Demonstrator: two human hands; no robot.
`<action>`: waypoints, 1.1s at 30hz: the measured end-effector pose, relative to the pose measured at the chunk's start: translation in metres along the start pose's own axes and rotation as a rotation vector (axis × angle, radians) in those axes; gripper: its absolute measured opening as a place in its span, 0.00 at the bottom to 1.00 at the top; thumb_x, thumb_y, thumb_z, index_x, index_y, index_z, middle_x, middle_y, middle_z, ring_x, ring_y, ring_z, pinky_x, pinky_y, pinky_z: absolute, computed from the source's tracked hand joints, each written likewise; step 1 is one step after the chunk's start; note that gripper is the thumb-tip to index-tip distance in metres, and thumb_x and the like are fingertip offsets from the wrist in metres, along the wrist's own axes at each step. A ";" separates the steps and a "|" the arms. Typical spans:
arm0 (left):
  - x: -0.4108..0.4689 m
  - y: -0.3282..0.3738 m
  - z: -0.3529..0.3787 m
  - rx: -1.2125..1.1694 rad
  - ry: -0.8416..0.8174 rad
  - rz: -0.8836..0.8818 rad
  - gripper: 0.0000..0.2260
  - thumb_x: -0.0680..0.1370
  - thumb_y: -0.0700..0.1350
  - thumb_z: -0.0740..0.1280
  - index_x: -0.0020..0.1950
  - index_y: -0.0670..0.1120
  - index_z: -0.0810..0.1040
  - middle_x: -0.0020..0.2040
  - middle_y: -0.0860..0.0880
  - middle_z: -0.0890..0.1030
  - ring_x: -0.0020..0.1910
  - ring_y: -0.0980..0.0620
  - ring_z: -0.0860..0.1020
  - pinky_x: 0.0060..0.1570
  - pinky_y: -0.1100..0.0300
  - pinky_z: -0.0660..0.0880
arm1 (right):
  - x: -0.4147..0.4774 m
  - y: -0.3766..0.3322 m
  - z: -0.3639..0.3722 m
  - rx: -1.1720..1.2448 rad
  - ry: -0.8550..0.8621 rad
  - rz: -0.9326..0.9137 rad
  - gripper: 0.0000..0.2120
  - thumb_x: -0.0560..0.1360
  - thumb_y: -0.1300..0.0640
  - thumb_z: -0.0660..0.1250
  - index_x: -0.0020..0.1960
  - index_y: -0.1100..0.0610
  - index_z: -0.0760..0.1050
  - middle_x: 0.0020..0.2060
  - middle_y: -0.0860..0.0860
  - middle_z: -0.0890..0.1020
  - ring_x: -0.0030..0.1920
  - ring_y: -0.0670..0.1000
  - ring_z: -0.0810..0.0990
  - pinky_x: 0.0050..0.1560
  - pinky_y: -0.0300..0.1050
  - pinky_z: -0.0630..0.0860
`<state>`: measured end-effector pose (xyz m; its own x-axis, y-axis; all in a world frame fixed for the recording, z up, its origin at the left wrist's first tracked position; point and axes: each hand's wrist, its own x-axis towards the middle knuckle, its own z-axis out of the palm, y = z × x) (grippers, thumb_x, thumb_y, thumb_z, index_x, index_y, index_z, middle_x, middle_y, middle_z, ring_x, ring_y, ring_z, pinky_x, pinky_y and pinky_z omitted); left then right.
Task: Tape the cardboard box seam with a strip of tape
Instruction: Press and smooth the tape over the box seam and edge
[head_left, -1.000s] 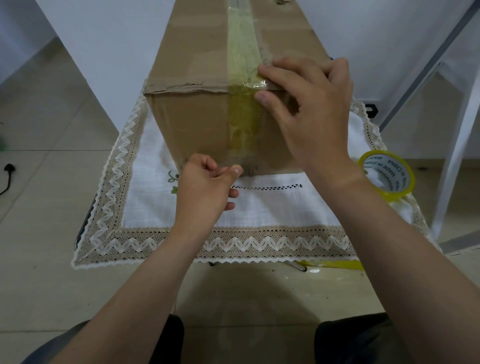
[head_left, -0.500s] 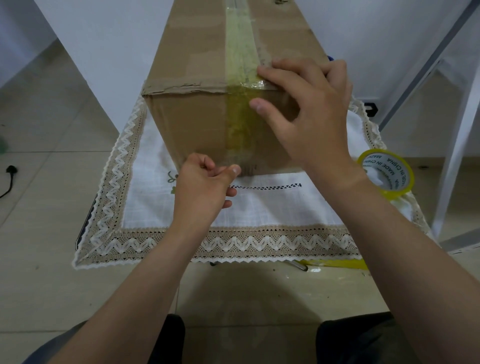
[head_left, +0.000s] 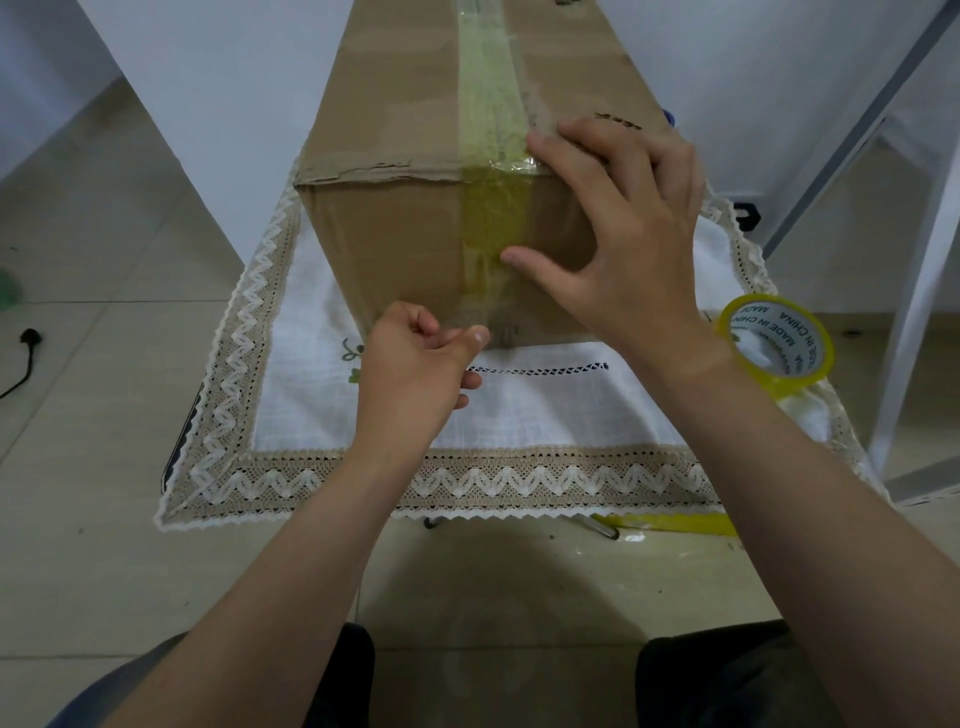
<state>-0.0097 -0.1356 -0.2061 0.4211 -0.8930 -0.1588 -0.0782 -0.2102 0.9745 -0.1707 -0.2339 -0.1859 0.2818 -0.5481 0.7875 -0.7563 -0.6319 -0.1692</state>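
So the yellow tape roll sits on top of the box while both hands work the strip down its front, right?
Not quite. The tape roll is not on the cardboard box; it lies on the white cloth to the box's right, as the head view shows. The left hand and right hand do work the strip of tape down its front.

matt cardboard box (head_left: 405, 88), glossy yellowish tape (head_left: 493, 208), lace-edged cotton cloth (head_left: 571, 415).

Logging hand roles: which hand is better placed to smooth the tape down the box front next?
Probably the right hand: its thumb rests on the tape midway down the box front, while the left hand pinches the tape's lower end.
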 end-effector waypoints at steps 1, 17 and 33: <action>0.001 0.000 0.000 0.001 0.000 0.001 0.17 0.79 0.41 0.74 0.46 0.49 0.65 0.42 0.52 0.85 0.26 0.56 0.80 0.28 0.61 0.79 | 0.003 -0.004 0.000 0.034 0.030 0.035 0.30 0.73 0.31 0.72 0.69 0.46 0.78 0.66 0.47 0.79 0.65 0.56 0.72 0.70 0.54 0.65; 0.003 -0.001 0.000 0.019 0.005 0.015 0.18 0.79 0.43 0.75 0.45 0.51 0.64 0.44 0.52 0.85 0.26 0.58 0.81 0.32 0.56 0.80 | -0.003 -0.022 0.009 -0.149 -0.005 0.096 0.43 0.67 0.22 0.67 0.71 0.51 0.75 0.67 0.54 0.76 0.71 0.60 0.70 0.79 0.66 0.55; 0.006 0.001 -0.001 -0.015 0.003 0.000 0.20 0.78 0.42 0.75 0.45 0.52 0.62 0.45 0.51 0.85 0.23 0.56 0.80 0.32 0.55 0.80 | 0.000 -0.030 0.014 -0.255 -0.026 0.090 0.48 0.62 0.21 0.69 0.67 0.56 0.73 0.66 0.57 0.76 0.70 0.63 0.72 0.78 0.71 0.54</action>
<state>-0.0058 -0.1409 -0.2063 0.4240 -0.8918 -0.1579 -0.0646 -0.2037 0.9769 -0.1398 -0.2226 -0.1894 0.2196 -0.6115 0.7602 -0.9022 -0.4238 -0.0803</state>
